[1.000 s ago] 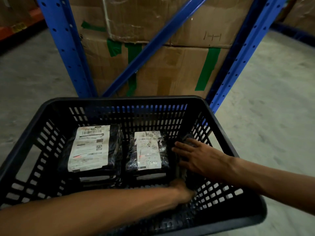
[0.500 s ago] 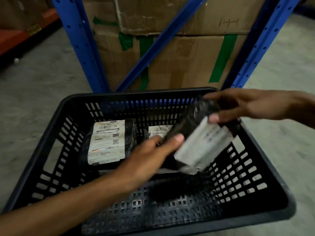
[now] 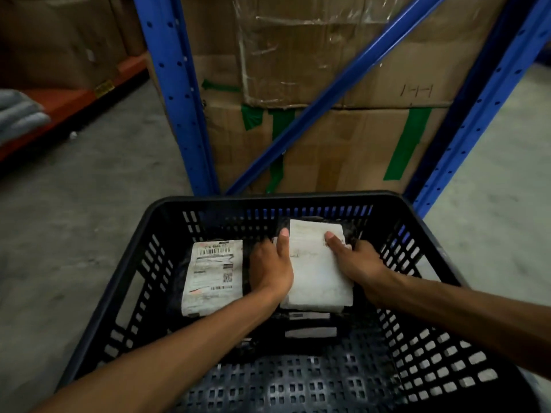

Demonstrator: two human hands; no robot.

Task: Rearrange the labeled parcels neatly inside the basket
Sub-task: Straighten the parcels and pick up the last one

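A black slotted plastic basket sits on the floor in front of me. Inside, at the far left, lies a black parcel with a white barcode label, on top of another. To its right a second stack holds a parcel with a white label facing up. My left hand grips that top parcel's left edge, thumb on the label. My right hand holds its right edge, thumb also on the label. Edges of lower parcels show beneath.
Blue steel rack uprights and a diagonal brace stand just behind the basket, with taped cardboard boxes stacked between them. An orange shelf beam runs at the left. Grey concrete floor lies on both sides. The basket's near half shows bare perforated bottom.
The parcel that both hands held tilted above the basket now lies flat, label up, on the right stack. Both hands have come down with it.
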